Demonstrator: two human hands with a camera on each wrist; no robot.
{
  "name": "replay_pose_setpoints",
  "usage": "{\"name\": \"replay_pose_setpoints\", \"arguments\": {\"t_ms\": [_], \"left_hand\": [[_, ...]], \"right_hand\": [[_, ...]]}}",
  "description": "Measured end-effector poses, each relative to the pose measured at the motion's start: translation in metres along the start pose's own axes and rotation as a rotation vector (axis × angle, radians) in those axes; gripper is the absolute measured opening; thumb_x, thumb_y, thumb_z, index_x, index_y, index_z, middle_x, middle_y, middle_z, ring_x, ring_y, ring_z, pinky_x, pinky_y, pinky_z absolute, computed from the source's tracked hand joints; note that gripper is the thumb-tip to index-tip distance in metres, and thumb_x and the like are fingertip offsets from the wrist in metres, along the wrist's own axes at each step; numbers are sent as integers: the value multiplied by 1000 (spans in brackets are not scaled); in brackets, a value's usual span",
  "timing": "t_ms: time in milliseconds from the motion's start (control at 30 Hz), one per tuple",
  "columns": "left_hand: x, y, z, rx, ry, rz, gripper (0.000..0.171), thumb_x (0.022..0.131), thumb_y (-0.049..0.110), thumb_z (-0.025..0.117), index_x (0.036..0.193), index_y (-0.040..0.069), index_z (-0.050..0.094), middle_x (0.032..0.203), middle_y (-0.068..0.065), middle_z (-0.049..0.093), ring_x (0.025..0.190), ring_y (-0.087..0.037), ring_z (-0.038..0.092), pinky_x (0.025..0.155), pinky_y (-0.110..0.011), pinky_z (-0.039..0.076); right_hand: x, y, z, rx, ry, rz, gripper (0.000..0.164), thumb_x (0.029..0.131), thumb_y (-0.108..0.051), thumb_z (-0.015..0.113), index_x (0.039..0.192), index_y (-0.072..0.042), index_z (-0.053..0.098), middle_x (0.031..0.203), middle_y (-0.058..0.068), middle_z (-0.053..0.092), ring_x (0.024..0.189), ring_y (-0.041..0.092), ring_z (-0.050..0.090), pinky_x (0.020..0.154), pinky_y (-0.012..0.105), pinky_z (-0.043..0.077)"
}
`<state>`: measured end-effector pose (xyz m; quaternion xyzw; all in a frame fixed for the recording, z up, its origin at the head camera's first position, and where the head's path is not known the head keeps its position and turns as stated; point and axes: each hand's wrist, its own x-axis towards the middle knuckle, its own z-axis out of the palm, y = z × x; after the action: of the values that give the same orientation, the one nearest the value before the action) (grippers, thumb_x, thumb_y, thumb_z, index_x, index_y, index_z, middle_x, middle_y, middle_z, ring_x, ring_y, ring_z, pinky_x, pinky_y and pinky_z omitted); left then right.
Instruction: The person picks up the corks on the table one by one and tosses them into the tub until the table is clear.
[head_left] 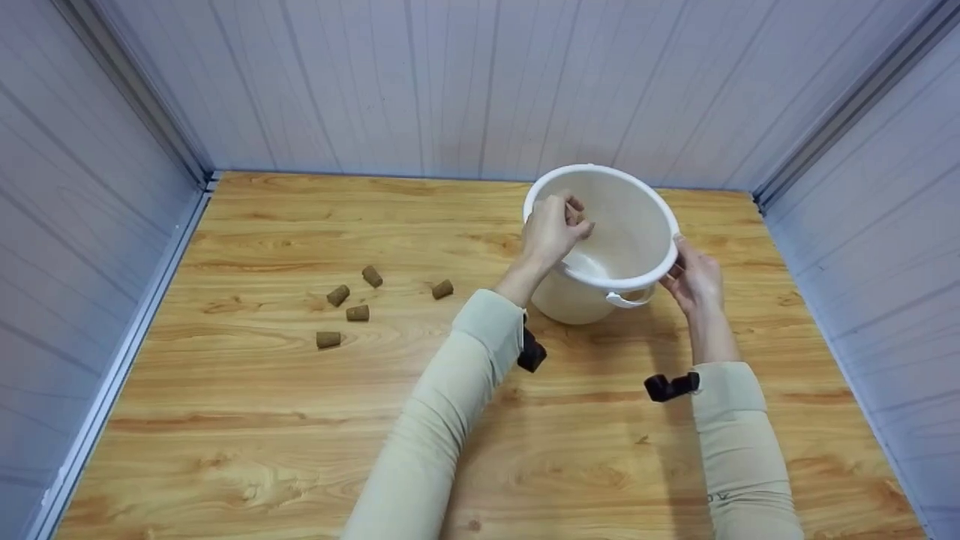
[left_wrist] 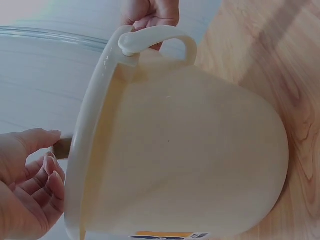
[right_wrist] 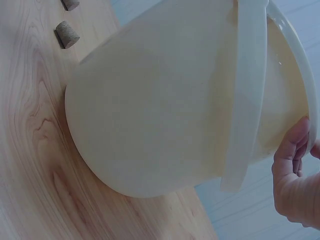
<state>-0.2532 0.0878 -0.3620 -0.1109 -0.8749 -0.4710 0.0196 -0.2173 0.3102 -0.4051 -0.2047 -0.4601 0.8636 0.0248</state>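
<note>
A cream plastic bucket (head_left: 574,300) with a white rim stands on the wooden table, its mouth tilted toward the camera in the head view. Over that mouth is my left hand (head_left: 553,225), pinching a brown cork (left_wrist: 62,148) between thumb and fingers just beside the rim. My right hand (head_left: 697,281) grips the rim on the bucket's right side, with the thumb and fingers to either side of its edge (right_wrist: 311,107). Several more corks (head_left: 358,313) lie loose on the table left of the bucket.
One cork (head_left: 442,289) lies apart from the others, nearer the bucket. A white handle (head_left: 631,300) juts from the bucket's front side. Pale panelled walls (head_left: 450,90) enclose the wooden table (head_left: 262,435) at the back, left and right.
</note>
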Motion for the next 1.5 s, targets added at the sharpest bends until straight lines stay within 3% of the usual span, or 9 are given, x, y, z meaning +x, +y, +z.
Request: {"name": "replay_pose_setpoints", "arguments": {"t_ms": [500,733,967,1500], "left_hand": [[-8,-3,-6,-69,84,22,23,80,21,67,96,6,62,63,4,49,56,-6,44,51,-18,34],[-14,-4,-11,-91,120,56,19,81,20,65,93,6,62,63,4,50,57,-6,45,52,-17,35],[-22,-9,-17,-130,155,85,17,81,15,64,91,2,62,63,1,51,58,-7,46,53,-15,35],[-43,-32,-31,-232,193,38,15,81,10,63,91,-1,62,63,-2,52,54,-8,44,49,-16,35]], "right_hand": [[-2,-2,1,-3,20,8,17,82,-14,64,88,1,59,76,11,62,66,20,62,64,31,51],[-2,-1,0,-4,6,1,16,82,-14,63,86,1,60,74,11,63,65,19,61,58,29,50],[-3,-2,-2,-24,23,-7,20,82,-16,64,91,1,59,78,11,63,68,19,62,63,31,51],[0,-6,-2,-14,9,3,17,81,-15,65,87,1,59,75,11,62,65,20,61,62,31,51]]}}
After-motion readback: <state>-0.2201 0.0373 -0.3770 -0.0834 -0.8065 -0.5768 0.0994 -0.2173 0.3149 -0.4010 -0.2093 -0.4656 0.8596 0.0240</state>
